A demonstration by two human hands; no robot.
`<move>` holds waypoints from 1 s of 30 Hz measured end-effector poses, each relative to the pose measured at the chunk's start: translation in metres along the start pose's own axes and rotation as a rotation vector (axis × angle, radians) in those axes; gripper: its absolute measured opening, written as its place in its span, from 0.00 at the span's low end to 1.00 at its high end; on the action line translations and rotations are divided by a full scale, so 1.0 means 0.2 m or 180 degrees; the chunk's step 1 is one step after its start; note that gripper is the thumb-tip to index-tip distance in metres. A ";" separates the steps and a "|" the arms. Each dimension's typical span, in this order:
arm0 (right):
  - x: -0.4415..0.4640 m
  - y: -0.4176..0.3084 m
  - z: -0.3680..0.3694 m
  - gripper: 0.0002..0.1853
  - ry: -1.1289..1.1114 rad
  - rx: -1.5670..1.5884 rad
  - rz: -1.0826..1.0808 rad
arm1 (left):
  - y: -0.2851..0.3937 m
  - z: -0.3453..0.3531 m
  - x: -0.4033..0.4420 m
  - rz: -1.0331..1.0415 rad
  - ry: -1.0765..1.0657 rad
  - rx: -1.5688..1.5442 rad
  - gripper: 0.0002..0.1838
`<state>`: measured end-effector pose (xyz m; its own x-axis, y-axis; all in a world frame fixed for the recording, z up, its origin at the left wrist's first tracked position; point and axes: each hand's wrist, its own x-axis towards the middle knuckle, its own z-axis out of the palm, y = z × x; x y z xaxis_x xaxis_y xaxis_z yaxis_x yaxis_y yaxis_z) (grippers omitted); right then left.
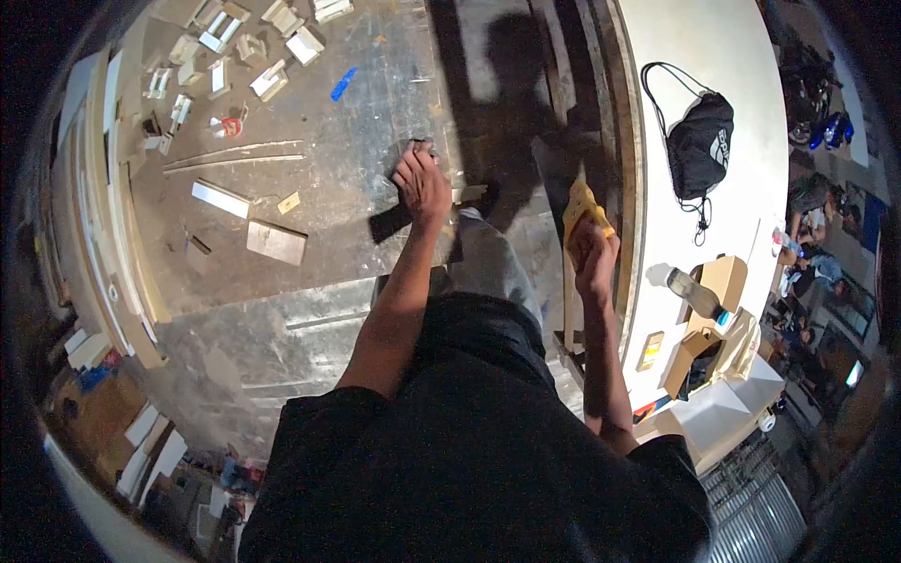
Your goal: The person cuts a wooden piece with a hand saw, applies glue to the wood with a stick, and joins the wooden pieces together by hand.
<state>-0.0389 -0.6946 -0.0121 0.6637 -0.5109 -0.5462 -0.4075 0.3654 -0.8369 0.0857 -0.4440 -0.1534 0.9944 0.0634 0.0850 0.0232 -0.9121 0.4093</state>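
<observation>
My right hand (593, 258) is closed around the yellow handle of a hand saw (582, 202); its greyish blade is hard to make out against the dark shadow beyond. On the worktable (328, 197), near its edge, rests my left hand (424, 188) with the fingers curled down. Something small and dark shows at its fingertips, but what it holds is hidden. Just right of that hand a pale strip of wood (467, 193) sticks out past the table edge. A wooden block (277, 241) and a white-faced piece (221, 199) lie to the left.
Several small wooden assemblies (221, 33) crowd the far left of the table, with a blue strip (343, 84) and thin sticks (235, 155) nearer. To the right, a white table (694, 38) carries a black drawstring bag (699, 145), a bottle (696, 294) and cardboard boxes (723, 279).
</observation>
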 end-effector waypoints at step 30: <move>-0.57 -0.03 0.65 0.20 -0.0689 -0.1090 0.0768 | -0.05 0.08 0.04 -0.0006 0.0532 0.0546 0.13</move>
<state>-0.0317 -0.5371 0.0596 0.6254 -0.2557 -0.7372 -0.7254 0.1575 -0.6700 0.0940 -0.4408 -0.1705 0.9637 0.1182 0.2394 0.0563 -0.9664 0.2506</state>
